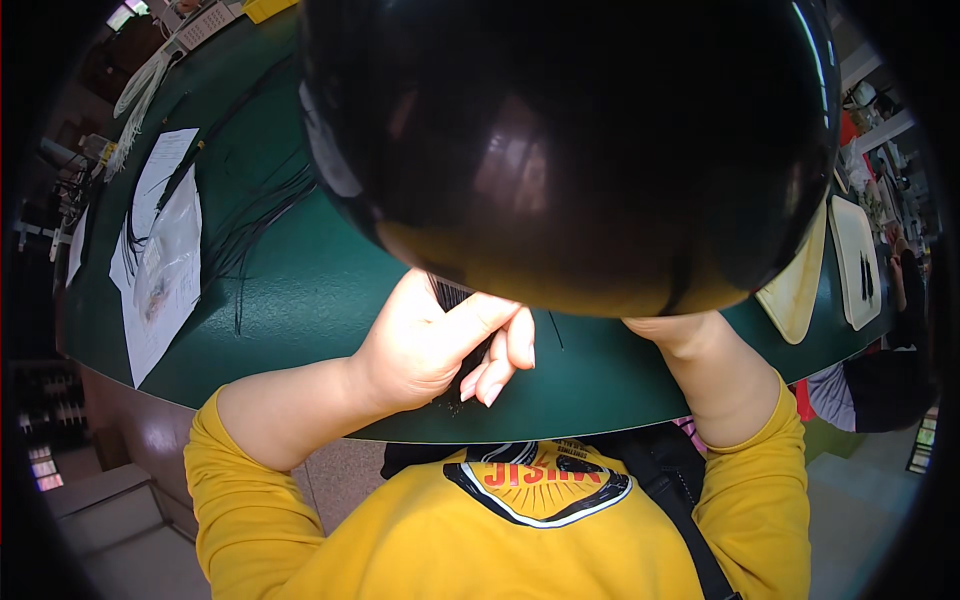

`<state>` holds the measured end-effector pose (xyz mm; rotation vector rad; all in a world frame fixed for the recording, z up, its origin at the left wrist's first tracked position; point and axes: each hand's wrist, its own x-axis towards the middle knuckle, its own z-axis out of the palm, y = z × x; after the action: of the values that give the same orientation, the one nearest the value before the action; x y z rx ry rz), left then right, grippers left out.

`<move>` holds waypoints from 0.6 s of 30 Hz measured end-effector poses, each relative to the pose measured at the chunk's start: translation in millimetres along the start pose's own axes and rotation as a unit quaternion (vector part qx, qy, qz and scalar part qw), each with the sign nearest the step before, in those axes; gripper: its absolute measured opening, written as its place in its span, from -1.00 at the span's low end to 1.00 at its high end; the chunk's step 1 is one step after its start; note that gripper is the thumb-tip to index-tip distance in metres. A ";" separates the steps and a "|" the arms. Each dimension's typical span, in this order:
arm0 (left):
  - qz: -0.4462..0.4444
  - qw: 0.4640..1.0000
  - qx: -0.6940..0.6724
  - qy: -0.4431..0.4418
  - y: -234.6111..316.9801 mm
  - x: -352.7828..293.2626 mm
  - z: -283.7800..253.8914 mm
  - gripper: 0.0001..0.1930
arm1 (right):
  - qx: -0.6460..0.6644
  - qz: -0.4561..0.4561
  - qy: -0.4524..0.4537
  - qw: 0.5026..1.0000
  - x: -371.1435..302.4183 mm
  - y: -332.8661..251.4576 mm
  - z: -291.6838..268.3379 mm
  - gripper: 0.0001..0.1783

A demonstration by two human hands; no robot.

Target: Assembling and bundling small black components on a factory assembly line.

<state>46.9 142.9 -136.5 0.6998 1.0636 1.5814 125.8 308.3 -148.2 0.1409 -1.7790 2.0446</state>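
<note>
A bundle of thin black wires (450, 292) is gripped in my left hand (425, 340), its thumb laid across the strands and its fingers curled. The lower end of the bundle comes out below the fingers, near the table's front edge. A large glossy black dome (560, 150), shaped like a lamp shade, covers the middle of the view. Under its rim, only the wrist and heel of my right hand (672, 330) show; its fingers are hidden. Between the hands, one short dark strand (556, 330) lies on the green table (320, 280).
More black wires (265, 210) spread over the table at the left. Beside them lie paper sheets with a clear plastic bag (170, 260). White cord (145, 85) hangs farther back. At the right are a cream tray (795, 300) and a white tray (850, 260) holding dark pieces. Another person's arm (905, 280) shows beyond.
</note>
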 end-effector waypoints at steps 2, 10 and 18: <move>-0.001 1.000 0.000 -0.005 -1.2 1.6 -2.8 -0.81 | 0.051 0.067 0.005 0.996 0.3 2.0 -4.1 -0.87; -0.015 1.000 0.005 0.010 5.9 1.2 4.5 -0.84 | 0.014 0.071 0.011 0.997 -1.6 -1.7 -0.3 -0.88; -0.023 1.000 -0.017 0.011 5.5 -0.6 1.0 -0.84 | -0.010 0.094 -0.032 0.995 -1.1 -10.4 -0.8 -0.85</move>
<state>45.5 142.4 -131.1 0.6316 1.0583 1.5664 130.9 309.7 -139.1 0.0331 -1.9147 2.1731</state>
